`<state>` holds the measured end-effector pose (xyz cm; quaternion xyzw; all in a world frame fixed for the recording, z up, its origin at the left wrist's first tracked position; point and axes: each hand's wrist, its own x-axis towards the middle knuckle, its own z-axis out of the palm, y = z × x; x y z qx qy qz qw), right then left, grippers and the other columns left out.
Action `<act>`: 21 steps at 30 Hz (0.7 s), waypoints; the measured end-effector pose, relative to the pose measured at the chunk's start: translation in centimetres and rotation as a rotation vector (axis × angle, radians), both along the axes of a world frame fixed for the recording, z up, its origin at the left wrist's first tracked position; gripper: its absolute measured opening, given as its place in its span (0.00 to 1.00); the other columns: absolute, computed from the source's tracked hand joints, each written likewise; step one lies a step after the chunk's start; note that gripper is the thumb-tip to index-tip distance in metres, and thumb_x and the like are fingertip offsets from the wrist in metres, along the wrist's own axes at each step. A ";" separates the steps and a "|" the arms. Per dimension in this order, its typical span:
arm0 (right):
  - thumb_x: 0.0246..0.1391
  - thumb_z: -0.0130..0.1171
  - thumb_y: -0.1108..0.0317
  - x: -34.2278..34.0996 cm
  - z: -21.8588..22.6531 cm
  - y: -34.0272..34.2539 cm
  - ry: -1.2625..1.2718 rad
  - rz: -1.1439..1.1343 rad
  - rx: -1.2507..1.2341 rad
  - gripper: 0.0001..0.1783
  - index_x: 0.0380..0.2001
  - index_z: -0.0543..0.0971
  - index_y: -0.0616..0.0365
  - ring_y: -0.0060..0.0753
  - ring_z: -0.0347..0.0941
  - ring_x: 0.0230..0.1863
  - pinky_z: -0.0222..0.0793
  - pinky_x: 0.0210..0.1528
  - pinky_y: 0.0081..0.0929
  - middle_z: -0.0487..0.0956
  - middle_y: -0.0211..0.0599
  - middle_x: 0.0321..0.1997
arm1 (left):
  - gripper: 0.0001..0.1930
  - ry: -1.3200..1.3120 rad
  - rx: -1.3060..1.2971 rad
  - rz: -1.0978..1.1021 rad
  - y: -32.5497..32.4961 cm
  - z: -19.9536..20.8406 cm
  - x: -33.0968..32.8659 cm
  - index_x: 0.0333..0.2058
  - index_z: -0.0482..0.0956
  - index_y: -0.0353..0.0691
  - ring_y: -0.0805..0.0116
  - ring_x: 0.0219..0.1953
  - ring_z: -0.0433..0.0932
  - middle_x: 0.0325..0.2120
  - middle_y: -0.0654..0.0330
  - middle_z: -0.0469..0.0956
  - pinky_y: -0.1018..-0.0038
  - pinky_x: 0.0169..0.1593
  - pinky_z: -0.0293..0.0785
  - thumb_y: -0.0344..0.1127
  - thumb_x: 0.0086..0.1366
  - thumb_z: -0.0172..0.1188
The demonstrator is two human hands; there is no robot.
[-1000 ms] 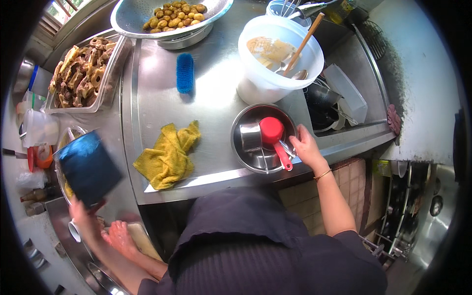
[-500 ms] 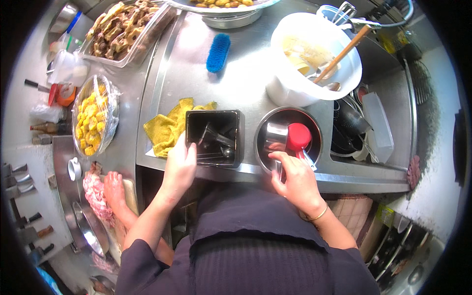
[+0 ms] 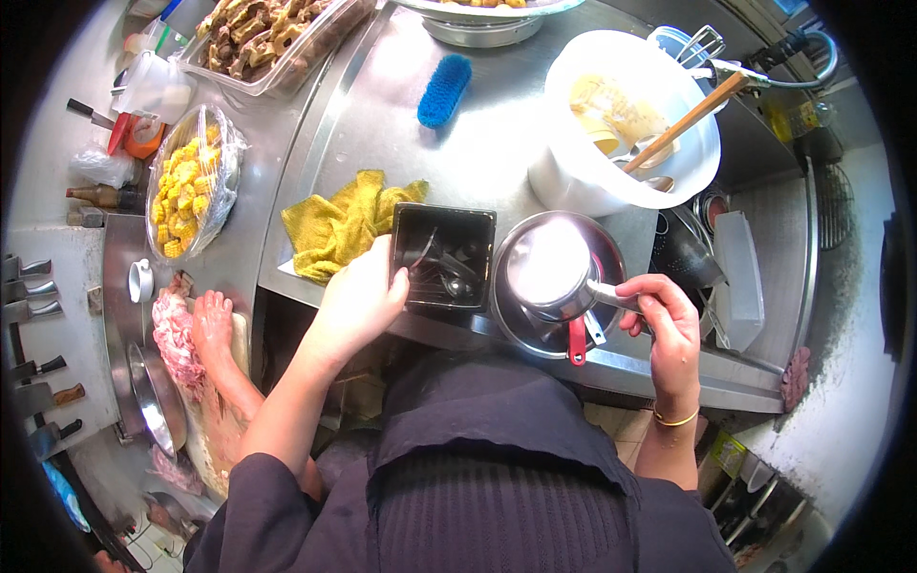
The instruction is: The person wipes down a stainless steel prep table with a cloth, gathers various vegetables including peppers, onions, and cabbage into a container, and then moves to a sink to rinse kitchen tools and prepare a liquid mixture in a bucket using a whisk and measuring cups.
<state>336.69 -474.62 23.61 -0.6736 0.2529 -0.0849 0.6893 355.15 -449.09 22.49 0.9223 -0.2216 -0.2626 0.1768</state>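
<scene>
My left hand (image 3: pixel 361 294) grips the left side of a black square container (image 3: pixel 490 253), which holds several metal spoons or ladles. Between thumb and fingers, my right hand (image 3: pixel 667 320) pinches the handle of a shiny metal measuring cup (image 3: pixel 547 265). The cup is above a round metal bowl (image 3: pixel 498 296), right beside the black container. Under the cup, a red handle (image 3: pixel 577 341) and a metal handle (image 3: pixel 594 329) stick out over the bowl's near rim; the rest of the bowl's contents is mostly covered.
A yellow cloth (image 3: pixel 349 224) and a blue brush (image 3: pixel 444 91) lie on the steel counter. A white bucket (image 3: pixel 564 177) holds a wooden-handled utensil (image 3: pixel 688 124). Corn (image 3: pixel 186 196) stands left. Another person's hand (image 3: pixel 212 325) rests by raw meat (image 3: pixel 175 334). The right-hand sink contains cookware (image 3: pixel 683 248).
My right hand has lifted the metal cup out of the bowl and moved right, now holding its handle. My left hand stays on the black container. The whole view has shifted slightly.
</scene>
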 end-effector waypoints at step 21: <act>0.57 0.41 0.73 -0.2 -1.8 -1.9 -0.086 0.060 0.296 0.13 0.41 0.73 0.67 0.26 0.72 0.31 0.68 0.38 0.23 0.76 0.41 0.30 | 0.06 -0.449 -0.312 0.065 -2.1 0.0 -5.6 0.29 0.74 0.37 0.72 0.17 0.68 0.23 0.62 0.74 0.76 0.26 0.66 0.24 0.51 0.60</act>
